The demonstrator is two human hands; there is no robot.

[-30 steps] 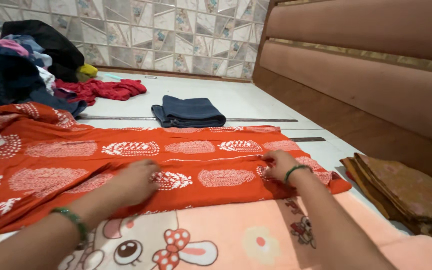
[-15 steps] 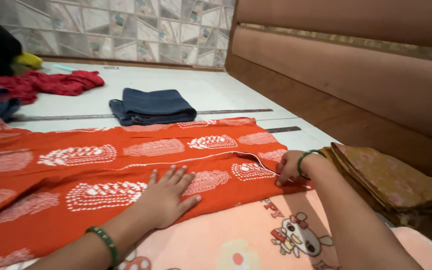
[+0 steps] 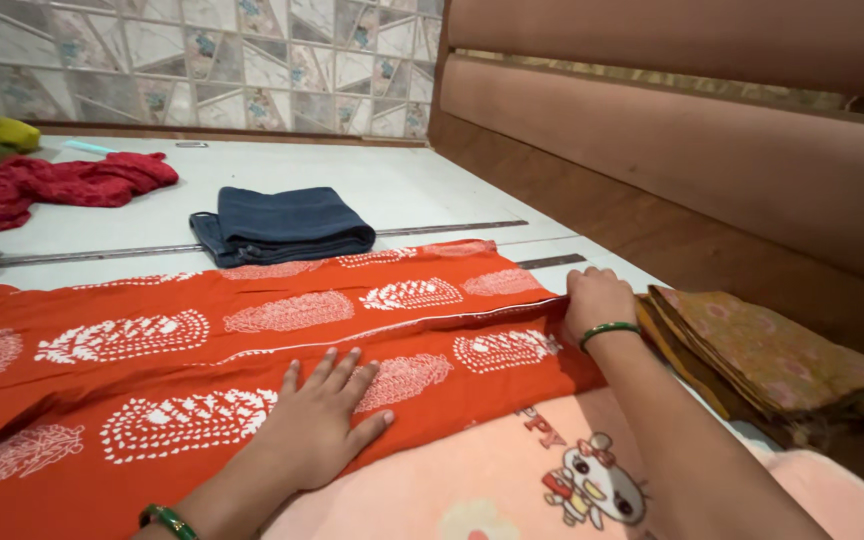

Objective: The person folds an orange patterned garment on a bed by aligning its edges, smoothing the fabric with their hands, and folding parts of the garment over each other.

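An orange garment (image 3: 252,350) with white leaf-shaped prints lies spread flat across a bed, over a pink blanket (image 3: 472,480) with cartoon figures. My left hand (image 3: 322,415) rests flat on the orange cloth, palm down, fingers spread. My right hand (image 3: 595,300), with a green bangle at the wrist, has its fingers curled on the garment's right edge, pinching the fabric there. A green bangle also shows on my left wrist.
A folded dark blue garment (image 3: 282,225) lies behind the orange one. A red cloth (image 3: 62,182) and other clothes lie at the far left. Folded brown patterned fabrics (image 3: 782,360) are stacked at the right, beside the padded brown headboard (image 3: 702,130). A tiled wall (image 3: 202,60) stands behind.
The view has swung to the right. My right hand has moved to the garment's right end and gripped its edge. My left hand has slid right and lies flat on the cloth.
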